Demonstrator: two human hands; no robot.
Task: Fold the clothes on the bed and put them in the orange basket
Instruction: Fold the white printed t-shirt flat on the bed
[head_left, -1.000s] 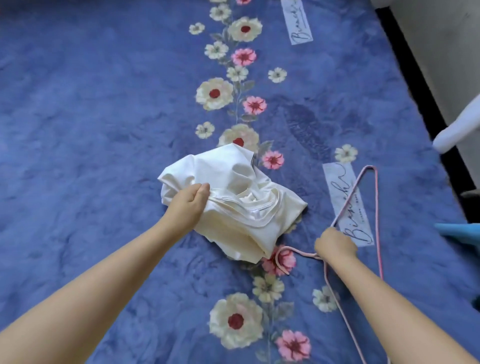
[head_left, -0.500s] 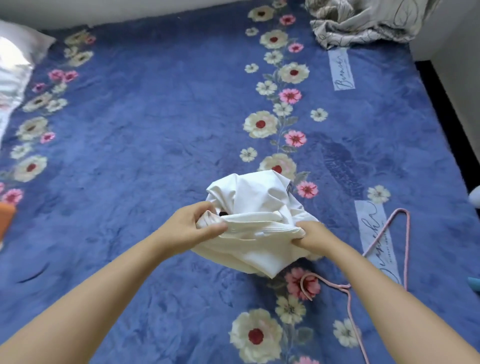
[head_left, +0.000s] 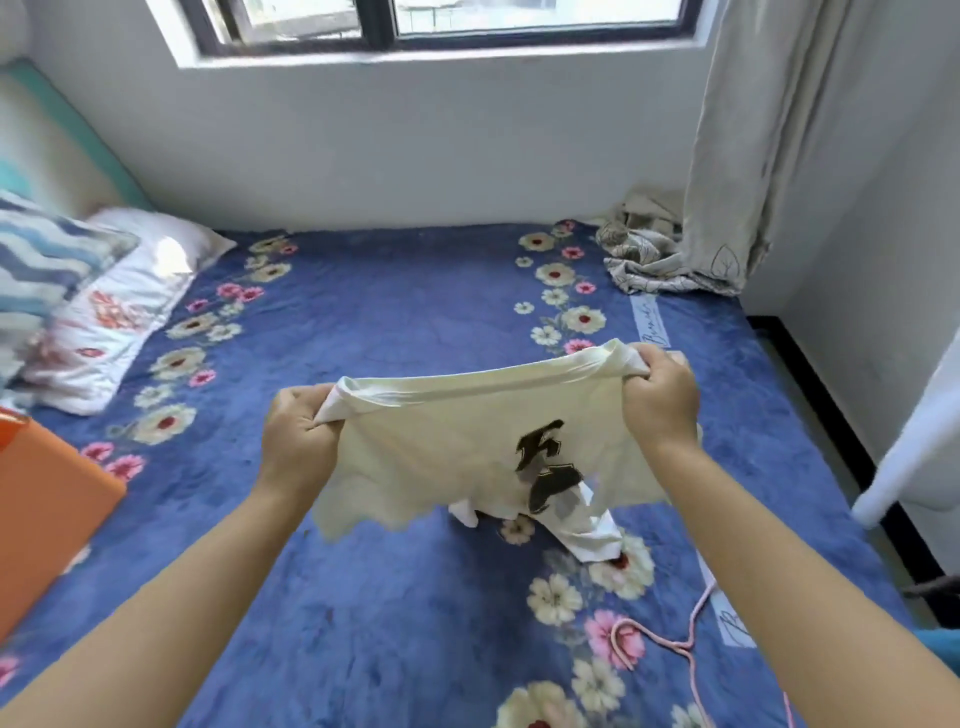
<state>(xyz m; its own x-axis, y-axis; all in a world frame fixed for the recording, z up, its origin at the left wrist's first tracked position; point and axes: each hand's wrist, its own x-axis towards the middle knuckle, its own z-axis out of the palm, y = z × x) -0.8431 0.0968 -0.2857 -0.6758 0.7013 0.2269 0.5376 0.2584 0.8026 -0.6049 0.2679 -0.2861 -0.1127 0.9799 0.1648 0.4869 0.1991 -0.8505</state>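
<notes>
A cream T-shirt (head_left: 441, 447) with a black print hangs spread in the air above the blue flowered bed (head_left: 395, 306). My left hand (head_left: 298, 436) grips its upper left corner and my right hand (head_left: 660, 397) grips its upper right corner. The shirt's lower end trails down and touches the bed below my right wrist. The orange basket (head_left: 47, 499) stands at the left edge of the bed, only partly in view.
A pink hanger (head_left: 675, 644) lies on the bed at the lower right. Pillows (head_left: 98, 306) are stacked at the far left, a crumpled patterned cloth (head_left: 649, 254) sits in the far right corner under a curtain. A white rail (head_left: 904, 452) stands beside the bed at right.
My right hand left the hanger and took hold of the shirt. Both hands lifted the bunched shirt off the bed and pulled it apart, so it now hangs spread out. The view tilted up.
</notes>
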